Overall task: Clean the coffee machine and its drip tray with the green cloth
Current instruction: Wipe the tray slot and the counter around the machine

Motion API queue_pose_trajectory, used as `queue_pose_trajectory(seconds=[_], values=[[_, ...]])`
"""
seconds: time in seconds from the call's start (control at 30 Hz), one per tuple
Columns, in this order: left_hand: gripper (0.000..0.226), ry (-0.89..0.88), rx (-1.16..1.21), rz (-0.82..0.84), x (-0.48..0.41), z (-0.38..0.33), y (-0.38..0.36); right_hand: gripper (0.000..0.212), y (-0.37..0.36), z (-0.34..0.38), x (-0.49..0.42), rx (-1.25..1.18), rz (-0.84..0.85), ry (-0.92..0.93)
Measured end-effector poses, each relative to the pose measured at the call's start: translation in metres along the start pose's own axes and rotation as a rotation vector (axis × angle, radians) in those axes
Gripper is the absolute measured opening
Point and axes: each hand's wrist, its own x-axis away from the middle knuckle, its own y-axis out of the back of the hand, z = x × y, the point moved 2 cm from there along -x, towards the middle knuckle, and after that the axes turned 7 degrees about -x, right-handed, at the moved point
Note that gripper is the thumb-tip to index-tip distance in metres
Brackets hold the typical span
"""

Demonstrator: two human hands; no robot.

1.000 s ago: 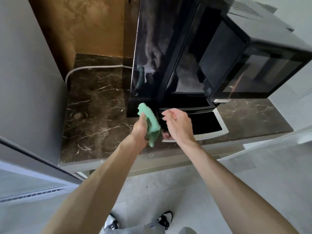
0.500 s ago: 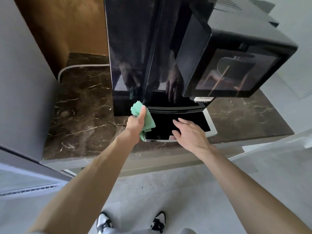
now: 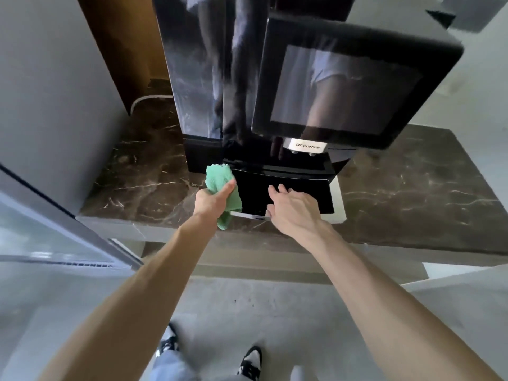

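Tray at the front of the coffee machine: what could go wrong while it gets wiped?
1. The tray sits close to the counter's front edge, with the right hand resting on it. Pulled further out, it might tip toward the floor. Anything inside could spill, though I can't see any liquid.
2. The cloth dangles below the left hand, so it might snag on the tray's rim.

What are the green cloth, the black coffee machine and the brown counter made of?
Green cloth: soft fuzzy fabric, probably microfibre; it bunches and its edge looks fluffy.
Coffee machine: glossy black plastic or glass; it mirrors the person.
Counter: looks like polished dark marble, with pale veins.
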Motion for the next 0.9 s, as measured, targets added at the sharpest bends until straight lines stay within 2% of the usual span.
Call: queue_pose_trajectory(seconds=[0.33, 0.53, 0.63, 0.73, 0.8, 0.9], values=[[0.034, 0.071, 0.378, -0.309, 0.046, 0.034, -0.045, 0.053, -0.01, -0.013, 0.004, -0.008, -0.073, 0.109], [0.05, 0.139, 0.513, -0.372, 0.066, 0.037, -0.081, 0.054, -0.005, -0.017, 0.005, -0.01, -0.042, 0.125], [0.043, 0.152, 0.496, -0.263, 0.069, 0.041, -0.087, 0.053, 0.005, -0.015, 0.004, -0.022, -0.004, 0.107], [0.04, 0.14, 0.39, -0.043, 0.073, 0.05, -0.075, 0.027, 0.021, -0.007, 0.003, -0.056, 0.01, 0.084], [0.04, 0.106, 0.323, 0.086, 0.072, 0.055, -0.055, 0.018, 0.031, -0.003, 0.003, -0.062, 0.021, 0.058], [0.048, 0.089, 0.319, 0.105, 0.061, 0.064, -0.015, 0.016, 0.04, 0.003, 0.003, -0.089, 0.003, 0.01]])
